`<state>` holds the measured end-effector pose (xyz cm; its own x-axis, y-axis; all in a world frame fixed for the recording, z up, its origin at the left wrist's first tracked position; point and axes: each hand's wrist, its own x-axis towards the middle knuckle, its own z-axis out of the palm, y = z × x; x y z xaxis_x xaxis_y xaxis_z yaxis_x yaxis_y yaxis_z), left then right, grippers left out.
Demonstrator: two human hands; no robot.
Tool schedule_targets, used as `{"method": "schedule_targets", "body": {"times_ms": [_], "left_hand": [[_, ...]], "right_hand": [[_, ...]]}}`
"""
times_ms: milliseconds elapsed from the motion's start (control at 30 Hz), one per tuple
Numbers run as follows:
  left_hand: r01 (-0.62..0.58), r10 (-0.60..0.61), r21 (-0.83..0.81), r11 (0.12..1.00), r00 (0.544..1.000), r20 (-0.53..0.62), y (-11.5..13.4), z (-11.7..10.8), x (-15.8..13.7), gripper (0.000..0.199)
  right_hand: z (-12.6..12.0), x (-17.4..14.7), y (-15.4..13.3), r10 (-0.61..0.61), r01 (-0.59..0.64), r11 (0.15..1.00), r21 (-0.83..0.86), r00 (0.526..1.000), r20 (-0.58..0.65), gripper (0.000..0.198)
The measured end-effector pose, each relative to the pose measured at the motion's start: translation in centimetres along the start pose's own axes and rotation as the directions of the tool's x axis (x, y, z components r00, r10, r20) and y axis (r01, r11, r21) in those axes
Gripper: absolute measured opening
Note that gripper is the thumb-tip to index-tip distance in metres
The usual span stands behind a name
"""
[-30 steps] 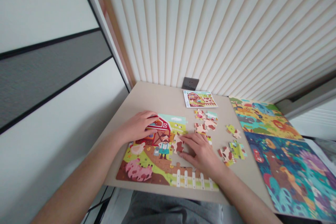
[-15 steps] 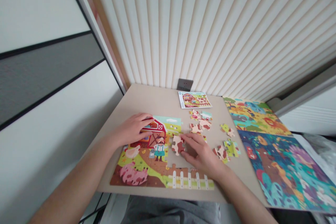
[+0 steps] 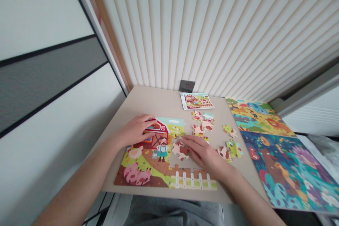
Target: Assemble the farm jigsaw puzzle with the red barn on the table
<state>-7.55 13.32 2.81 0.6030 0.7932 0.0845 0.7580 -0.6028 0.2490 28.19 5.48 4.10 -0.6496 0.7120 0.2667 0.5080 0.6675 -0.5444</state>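
Observation:
A farm jigsaw puzzle (image 3: 140, 160), partly assembled, lies on the table in front of me. It shows a red barn, a farmer, a chicken, a pig and a white fence. My left hand (image 3: 137, 130) rests over its upper left part, fingers spread on the barn. A brown-and-cream puzzle piece (image 3: 180, 149) lies turned at an angle in the gap right of the farmer and above the fence. My right hand (image 3: 202, 150) has its fingers at the upper right edge of that piece; the thumb is mostly hidden.
Several loose puzzle pieces (image 3: 207, 125) lie beyond my right hand, and more loose pieces (image 3: 233, 148) sit further right. Behind them is a picture card (image 3: 197, 101). Two finished puzzles, a yellow animal scene (image 3: 259, 116) and a dark blue forest scene (image 3: 288, 173), cover the right side.
The brown-and-cream piece has turned under my right hand's fingers, and the right thumb has drawn back from view. My left hand stays on the barn. The view has shifted slightly.

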Motion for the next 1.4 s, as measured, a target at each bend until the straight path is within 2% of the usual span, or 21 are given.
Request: {"method": "schedule_targets", "body": {"times_ms": [100,133,267,600,1167,1300,1400], "left_hand": [[0.000,0.000,0.008,1.000,1.000,0.011,0.0,0.0,0.0,0.048],[-0.002,0.002,0.009,1.000,1.000,0.014,0.0,0.0,0.0,0.048],[-0.008,0.008,-0.006,1.000,1.000,0.004,0.0,0.0,-0.1,0.047],[-0.004,0.004,-0.018,1.000,1.000,-0.006,0.2,-0.1,0.0,0.044],[0.001,-0.001,-0.038,0.999,1.000,-0.008,0.3,-0.1,-0.1,0.044],[-0.002,0.002,-0.041,0.999,1.000,-0.006,0.3,-0.2,-0.1,0.044],[-0.009,0.009,-0.022,1.000,1.000,0.003,0.3,-0.2,-0.1,0.045]], "right_hand": [[-0.1,0.0,-0.9,0.108,-0.107,0.983,-0.148,0.994,-0.007,0.034],[0.0,0.0,-1.3,0.139,-0.136,0.973,-0.185,0.990,0.006,0.035],[0.5,-0.1,-2.5,0.212,-0.195,0.946,-0.257,0.976,0.041,0.062],[1.5,0.0,-1.2,0.158,-0.160,0.977,-0.143,0.987,-0.027,0.046],[2.1,0.4,-0.4,0.150,-0.159,0.980,-0.118,0.986,-0.079,0.040],[1.5,-0.1,-0.7,0.152,-0.166,0.975,-0.149,0.983,-0.102,0.038],[-0.1,-1.3,-0.2,0.198,-0.232,0.949,-0.211,0.965,-0.170,0.038]]}}
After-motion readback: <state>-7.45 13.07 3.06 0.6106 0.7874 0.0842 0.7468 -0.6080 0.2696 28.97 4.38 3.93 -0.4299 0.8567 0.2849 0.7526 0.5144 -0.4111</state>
